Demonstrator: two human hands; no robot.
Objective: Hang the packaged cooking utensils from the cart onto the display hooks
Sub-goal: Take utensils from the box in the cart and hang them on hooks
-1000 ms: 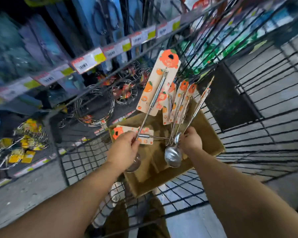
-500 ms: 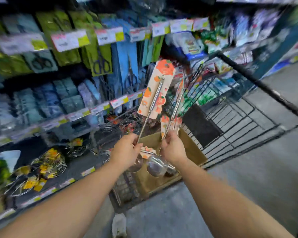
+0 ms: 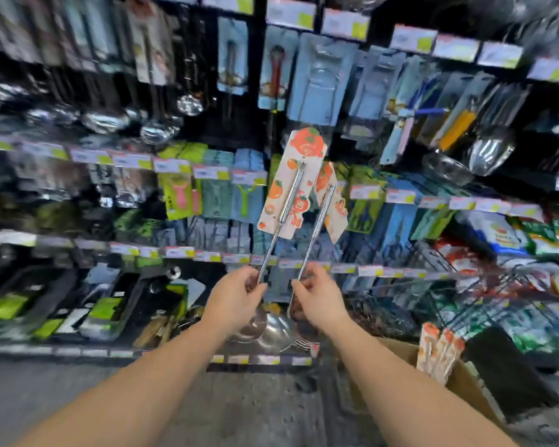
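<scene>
My left hand (image 3: 236, 296) grips the steel handle of a packaged ladle (image 3: 291, 185), whose orange-printed card stands upright in front of the shelves. My right hand (image 3: 318, 298) pinches the handle of a second packaged ladle (image 3: 331, 201), held just to the right of the first. Both steel bowls (image 3: 268, 330) hang below my hands. More carded utensils (image 3: 439, 353) stand in a cardboard box (image 3: 465, 379) in the cart at the lower right. The display hooks are blurred among the hanging goods.
Shelves of hanging kitchen tools fill the view, with price-tag rails (image 3: 207, 256) across them. Steel ladles (image 3: 189, 104) hang at the upper left. The wire cart (image 3: 484, 304) stands at the right. Grey floor (image 3: 62, 388) lies below.
The view has swung up from the cart to the shelves. Both hands have lifted their ladles out of the box and now hold them in front of the display.
</scene>
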